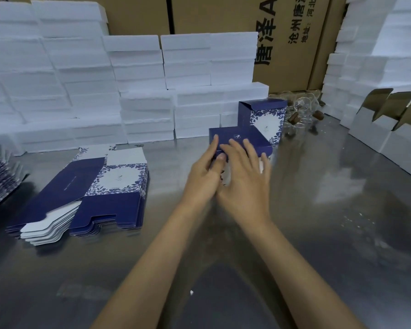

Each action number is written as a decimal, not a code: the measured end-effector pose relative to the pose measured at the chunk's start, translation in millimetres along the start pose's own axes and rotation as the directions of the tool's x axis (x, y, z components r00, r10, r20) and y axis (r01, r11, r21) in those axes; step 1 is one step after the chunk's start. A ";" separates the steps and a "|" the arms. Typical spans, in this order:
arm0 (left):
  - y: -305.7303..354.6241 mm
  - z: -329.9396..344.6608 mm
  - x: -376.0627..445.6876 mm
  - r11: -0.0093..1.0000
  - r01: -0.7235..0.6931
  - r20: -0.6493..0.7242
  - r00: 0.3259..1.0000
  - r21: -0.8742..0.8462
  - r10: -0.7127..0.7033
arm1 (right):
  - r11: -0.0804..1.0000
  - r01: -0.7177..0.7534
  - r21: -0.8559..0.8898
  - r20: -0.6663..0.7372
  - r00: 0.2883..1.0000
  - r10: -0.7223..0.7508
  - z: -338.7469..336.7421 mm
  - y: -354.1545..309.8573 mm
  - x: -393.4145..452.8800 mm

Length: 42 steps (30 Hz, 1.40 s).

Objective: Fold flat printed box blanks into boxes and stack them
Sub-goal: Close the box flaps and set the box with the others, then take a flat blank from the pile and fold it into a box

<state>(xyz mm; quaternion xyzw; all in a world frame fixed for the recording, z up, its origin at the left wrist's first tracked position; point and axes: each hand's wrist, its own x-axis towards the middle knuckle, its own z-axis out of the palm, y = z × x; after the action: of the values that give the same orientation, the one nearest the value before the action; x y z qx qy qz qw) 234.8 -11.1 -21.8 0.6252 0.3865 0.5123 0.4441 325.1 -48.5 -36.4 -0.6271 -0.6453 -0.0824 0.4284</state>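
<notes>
The box I work on is dark blue w/ a small white logo on top, lying on the steel counter, just in front of a finished box standing upright w/ blue leaf print. My left hand grips its left edge, thumb curled under. My right hand lies flat on it, fingers straight & spread. Flat blanks are stacked at left.

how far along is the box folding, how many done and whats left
Done: one folded box stands upright at the back of the metal table. In hand: the left hand and right hand are both on a second blue box in front of it, apparently closing its top. Left: a thick stack of flat blanks lies to the left, so most of the job remains.
</notes>
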 end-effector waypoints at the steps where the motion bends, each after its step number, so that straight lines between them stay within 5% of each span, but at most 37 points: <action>1: -4.2 8.6 4.6 0.998 0.042 0.025 0.999 -0.037 -0.042 | 0.999 -0.024 -0.048 0.003 1.000 0.024 -1.1 10.3 6.7; 3: -19.8 20.2 6.7 0.992 0.120 0.079 0.989 0.041 -0.123 | 0.991 -0.070 -0.115 -0.011 0.998 0.069 -5.4 36.5 20.9; 7: -53.0 23.5 3.8 0.847 0.128 0.053 0.982 0.515 -0.181 | 0.971 -0.157 -0.180 -0.035 0.988 0.153 -6.5 91.3 53.6; 12: -57.3 22.7 15.9 0.873 0.169 -0.102 0.985 0.457 -0.137 | 0.976 -0.180 -0.126 0.018 0.983 0.184 0.9 130.7 91.0; 20: -59.4 19.9 14.5 0.891 0.154 -0.077 0.988 0.428 -0.134 | 0.956 -0.214 -0.203 0.042 0.973 0.227 3.2 122.7 99.5; 25: -48.4 13.9 2.4 0.938 0.104 -0.178 0.983 0.330 -0.046 | 0.966 -0.003 -0.258 0.066 0.998 0.020 0.1 72.3 67.3; 27: -40.1 0.9 -9.3 0.816 -0.062 -0.142 0.974 0.575 0.175 | 0.979 0.065 -0.191 0.240 0.971 -0.018 9.1 43.3 48.2; 30: -25.5 -40.3 -20.3 0.487 -0.231 0.013 0.912 0.842 0.410 | 0.999 -0.010 -0.044 0.521 0.853 0.032 31.5 3.0 24.1; 32: -15.5 -79.1 -22.2 0.390 -0.138 -0.031 0.918 0.910 0.396 | 0.996 -0.077 0.041 0.613 0.789 0.036 47.8 -23.0 12.3; 35: -11.0 -144.4 -26.0 0.371 0.186 -0.294 0.919 0.910 0.261 | 0.969 -0.196 0.153 0.688 0.725 0.038 69.1 -61.8 3.5; 42: -24.7 -247.0 -57.3 0.221 0.707 -0.689 0.706 0.672 -0.165 | 0.959 -0.262 0.109 0.721 0.685 0.105 102.3 -126.4 -0.5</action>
<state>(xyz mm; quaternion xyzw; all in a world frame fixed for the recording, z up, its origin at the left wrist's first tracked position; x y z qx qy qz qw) -19.1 -17.9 -42.4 0.4686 0.8617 0.1905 0.0404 167.9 -8.4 -45.6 -0.6249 -0.6984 0.2746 0.2151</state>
